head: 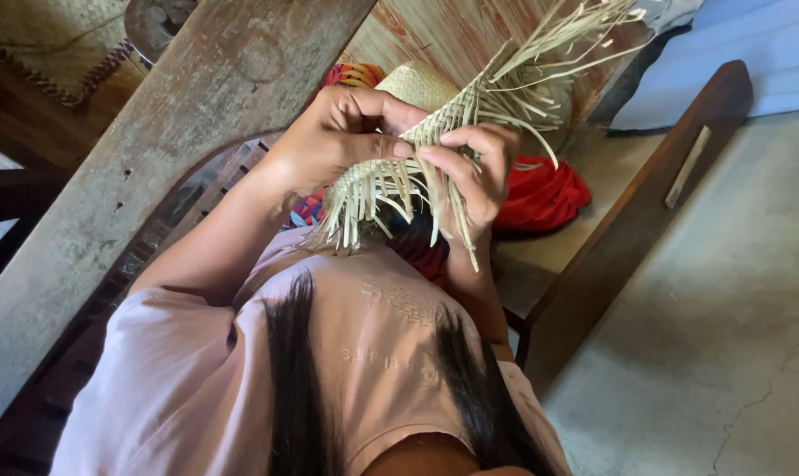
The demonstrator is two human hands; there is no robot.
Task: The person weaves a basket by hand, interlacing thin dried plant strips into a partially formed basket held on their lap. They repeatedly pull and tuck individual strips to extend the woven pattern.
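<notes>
A partly woven piece of pale straw (452,115) is held up in front of my chest, with loose strips fanning out above and hanging below. My left hand (338,132) grips its left side, thumb pressed across the woven band. Touching the same band from the right, my right hand (474,167) pinches the strips between thumb and fingers. The two thumbs nearly meet at the middle of the weave.
A weathered wooden beam (152,150) runs diagonally on the left. A red cloth (540,198) lies on a wooden bench (620,238) to the right, above a cracked concrete floor (725,335). A woven mat (55,35) sits at the top left.
</notes>
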